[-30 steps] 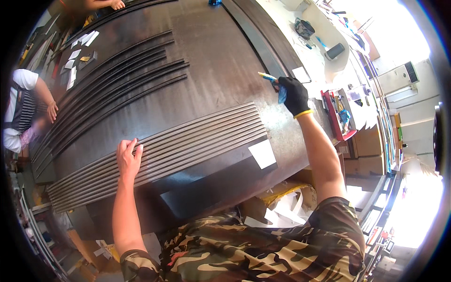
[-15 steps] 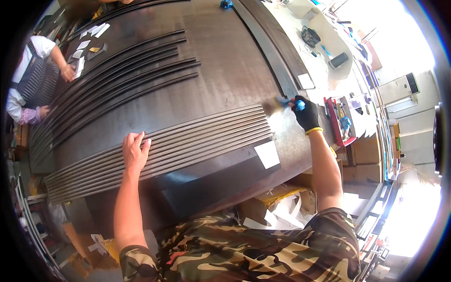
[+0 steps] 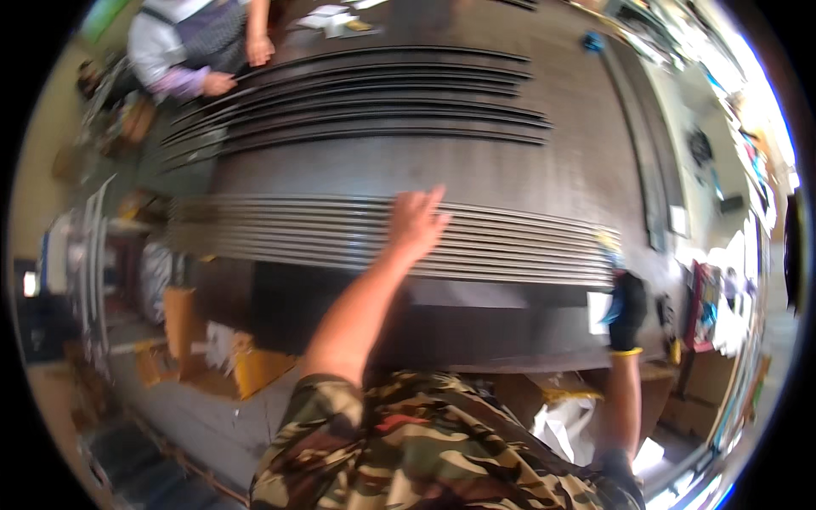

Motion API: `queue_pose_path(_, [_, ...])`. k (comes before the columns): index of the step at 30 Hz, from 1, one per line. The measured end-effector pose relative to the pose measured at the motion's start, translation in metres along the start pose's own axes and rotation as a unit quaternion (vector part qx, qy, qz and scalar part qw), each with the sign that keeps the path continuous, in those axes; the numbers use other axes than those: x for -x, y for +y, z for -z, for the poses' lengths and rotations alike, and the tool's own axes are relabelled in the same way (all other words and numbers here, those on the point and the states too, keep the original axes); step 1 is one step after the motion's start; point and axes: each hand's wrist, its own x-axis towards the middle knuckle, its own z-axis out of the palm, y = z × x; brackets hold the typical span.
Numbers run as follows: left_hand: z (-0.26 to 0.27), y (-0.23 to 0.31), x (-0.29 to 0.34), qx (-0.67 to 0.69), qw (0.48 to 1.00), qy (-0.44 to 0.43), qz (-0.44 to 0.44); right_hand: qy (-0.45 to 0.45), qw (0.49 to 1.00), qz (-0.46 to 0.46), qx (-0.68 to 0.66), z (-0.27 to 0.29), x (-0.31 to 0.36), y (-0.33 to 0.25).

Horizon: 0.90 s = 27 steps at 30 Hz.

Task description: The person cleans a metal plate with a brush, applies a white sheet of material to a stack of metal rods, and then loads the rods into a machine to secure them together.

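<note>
A row of long, thin metal rods [image 3: 510, 246] lies side by side across the dark table. My bare left hand [image 3: 415, 223] rests on the rods near their middle, fingers stretched out and grasping nothing. At their right end is my right hand [image 3: 627, 310], in a black glove with a yellow cuff. It is closed round what looks like a blue-handled brush [image 3: 609, 246], whose pale tan tip meets the rod ends; motion blurs it. Under the rods' near right corner lies a white paper [image 3: 598, 313], beside the glove.
Several dark strips [image 3: 408, 104] lie farther back on the table [image 3: 323, 174]. A co-worker's hands [image 3: 219, 83] are by their left ends. A long flat bar [image 3: 633, 144] runs along the right side. Cardboard boxes [image 3: 263, 374] stand below the near edge.
The view has turned, so the rods now run nearly level. My right hand has come nearer with the brush, from beyond the rods' right end to their tips. My left hand stays on the rods.
</note>
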Motion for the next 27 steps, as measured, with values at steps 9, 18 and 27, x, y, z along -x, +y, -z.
queue_pose_path(9, [0.138,-0.183,0.069,-0.042,0.992,0.118,-0.012,-0.202,0.978,0.058,-0.011,-0.192,0.061,-0.154])
queue_pose_path(18, [0.251,-0.405,0.146,-0.219,0.967,-0.040,0.127,-0.223,0.911,0.341,0.063,-0.484,-0.010,-0.331])
queue_pose_path(27, [0.252,-0.401,0.147,-0.178,0.972,-0.022,0.153,-0.558,0.799,0.220,0.043,-0.459,0.036,-0.404])
